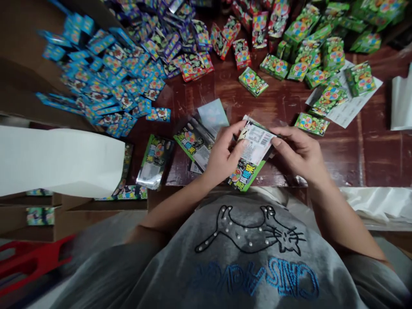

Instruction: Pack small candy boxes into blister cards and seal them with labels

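Both hands hold one flat packaging pouch [249, 161], black and green with bright lettering and a white label with a barcode. My left hand [227, 150] pinches its left edge, thumb on top. My right hand [298, 152] grips the upper right corner between thumb and fingers. The pouch is tilted above the table's front edge, close to my body. Left of it, more pouches [195, 141] lie overlapped, partly under my left hand, beside a pale blue sheet [213, 115]. Another pouch [155, 161] lies apart, farther left. Whether the held pouch contains anything cannot be made out.
Heaps of small blue boxes [112, 81], purple boxes [161, 30], red boxes [222, 36] and green boxes [305, 47] cover the back of the dark red table [354, 150]. A printed sheet [347, 111] lies right. Cardboard cartons [28, 73] and a white sheet [61, 161] stand left.
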### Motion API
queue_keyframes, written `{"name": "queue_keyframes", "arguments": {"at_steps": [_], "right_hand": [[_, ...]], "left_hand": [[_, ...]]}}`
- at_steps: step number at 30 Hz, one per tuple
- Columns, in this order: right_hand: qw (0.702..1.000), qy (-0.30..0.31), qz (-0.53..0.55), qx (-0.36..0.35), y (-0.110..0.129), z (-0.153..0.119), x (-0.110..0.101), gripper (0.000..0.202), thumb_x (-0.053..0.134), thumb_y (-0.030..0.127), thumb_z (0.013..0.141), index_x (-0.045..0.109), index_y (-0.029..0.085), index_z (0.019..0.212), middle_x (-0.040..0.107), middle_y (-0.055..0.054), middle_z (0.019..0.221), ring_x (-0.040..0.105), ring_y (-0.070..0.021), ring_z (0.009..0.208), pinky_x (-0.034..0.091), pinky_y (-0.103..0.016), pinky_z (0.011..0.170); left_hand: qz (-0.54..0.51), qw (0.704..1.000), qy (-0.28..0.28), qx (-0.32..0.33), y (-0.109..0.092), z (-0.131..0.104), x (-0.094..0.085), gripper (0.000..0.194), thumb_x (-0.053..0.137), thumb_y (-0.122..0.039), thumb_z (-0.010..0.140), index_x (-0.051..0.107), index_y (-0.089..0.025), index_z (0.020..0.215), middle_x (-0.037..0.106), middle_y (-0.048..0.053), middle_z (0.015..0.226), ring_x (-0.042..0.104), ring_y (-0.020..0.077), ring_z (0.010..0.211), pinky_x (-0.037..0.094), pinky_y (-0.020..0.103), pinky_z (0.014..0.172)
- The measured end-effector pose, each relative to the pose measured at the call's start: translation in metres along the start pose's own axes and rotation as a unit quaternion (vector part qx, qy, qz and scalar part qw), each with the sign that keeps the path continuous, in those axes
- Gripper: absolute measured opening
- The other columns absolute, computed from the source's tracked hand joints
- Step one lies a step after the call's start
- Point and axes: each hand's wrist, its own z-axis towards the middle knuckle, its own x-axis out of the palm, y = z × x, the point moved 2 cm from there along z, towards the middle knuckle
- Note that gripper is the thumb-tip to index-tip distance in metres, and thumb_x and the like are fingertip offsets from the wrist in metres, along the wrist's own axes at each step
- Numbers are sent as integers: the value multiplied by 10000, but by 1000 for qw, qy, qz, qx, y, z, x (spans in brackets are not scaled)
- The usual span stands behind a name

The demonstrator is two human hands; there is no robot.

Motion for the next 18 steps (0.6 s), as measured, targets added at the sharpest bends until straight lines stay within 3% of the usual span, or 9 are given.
{"name": "queue_keyframes", "arguments": {"at_steps": [3, 7, 10, 13, 16, 18], "right_hand": [[1000, 26, 1, 14, -1, 17, 11, 322, 685, 514, 1044, 743, 336, 1306, 793, -40, 1270, 765, -252, 1163, 641, -448, 1026], [998, -36, 31, 39, -3, 28, 30, 549, 756, 596, 969, 595, 345, 1429, 759, -59, 1241, 752, -250, 1138, 672, -388, 849], [998, -34, 27, 41, -1, 27, 39, 445, 760, 584, 971, 639, 327, 1313, 761, -41, 1170, 751, -224, 1051, 654, -380, 877], [999, 26, -1, 44, 2, 21, 43, 289, 758, 540, 985, 724, 306, 1151, 774, -29, 1092, 743, -214, 959, 644, -402, 888], [999, 27, -25, 11, 6, 15, 45, 205, 759, 487, 994, 761, 297, 1071, 791, -52, 1148, 750, -251, 1093, 622, -473, 1032], [1000, 0, -15, -12, 6, 13, 46, 193, 744, 446, 1009, 759, 302, 1136, 790, -64, 1230, 747, -259, 1179, 600, -501, 1101]], "left_hand": [[-103, 995, -1, -11, 18, 3, -9, 612, 557, -471, 1083, 375, -342, 1653, 672, 91, 1318, 727, 223, 985, 632, 382, 833], [-145, 989, -34, -26, 28, 0, -18, 632, 604, -524, 1048, 406, -322, 1613, 689, 84, 1260, 721, 231, 1033, 617, 360, 827], [-136, 989, -32, -42, 32, -4, -25, 578, 618, -532, 1031, 458, -297, 1534, 697, 76, 1187, 712, 228, 1031, 605, 351, 826], [-117, 992, -25, -45, 37, -9, -34, 349, 609, -535, 1037, 609, -254, 1244, 708, 67, 1107, 707, 208, 976, 594, 343, 829], [-144, 989, -32, -23, 39, -9, -41, 274, 614, -501, 1055, 639, -228, 1037, 739, 91, 1213, 732, 213, 1087, 590, 374, 956], [-190, 981, -45, -21, 39, -7, -43, 249, 661, -473, 1042, 634, -228, 1072, 769, 93, 1230, 750, 211, 1117, 587, 380, 986]]}}
